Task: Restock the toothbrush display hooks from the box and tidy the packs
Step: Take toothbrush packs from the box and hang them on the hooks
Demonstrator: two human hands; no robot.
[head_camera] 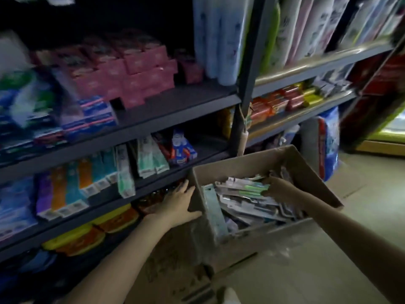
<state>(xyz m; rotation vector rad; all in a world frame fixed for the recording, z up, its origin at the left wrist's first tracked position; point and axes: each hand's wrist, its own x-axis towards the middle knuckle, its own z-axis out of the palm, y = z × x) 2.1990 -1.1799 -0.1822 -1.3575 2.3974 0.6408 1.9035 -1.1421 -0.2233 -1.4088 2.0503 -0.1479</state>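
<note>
**Listener:** Where are the hands right now, and where's the stock?

**Operator:** I'm watching from the head camera. The cardboard box [252, 216] sits open on the floor, just beside the dark metal shelving [175, 104]. The left hand [177, 202] lies flat, fingers spread, against the box's near left wall, as if steadying it. The right hand [278, 187] reaches inside, its fingers curled round the end of a green-handled toothbrush pack [252, 189] on top of the heap.

**Listener:** What could go wrong from here?

**Operator:** The toothbrush packs [247, 207] lie crisscrossed and overlapping. My guess is that lifting the top one could drag its neighbours up and spill them over the rim, since card edges may catch on one another. The box also looks tilted toward the shelving, so a hard pull might shift it if the left hand lets up.

**Listener:** How do the packs look?

**Operator:** Long, flat, mostly grey and white card with clear fronts, some with green or dark handles showing. One pale teal pack [213, 211] leans against the box's left wall. The picture is dim and smeared, so I can't read labels, and I can't make out any display hooks; the shelves show boxed toothpaste [140, 71] and upright packets [122, 170].
</note>
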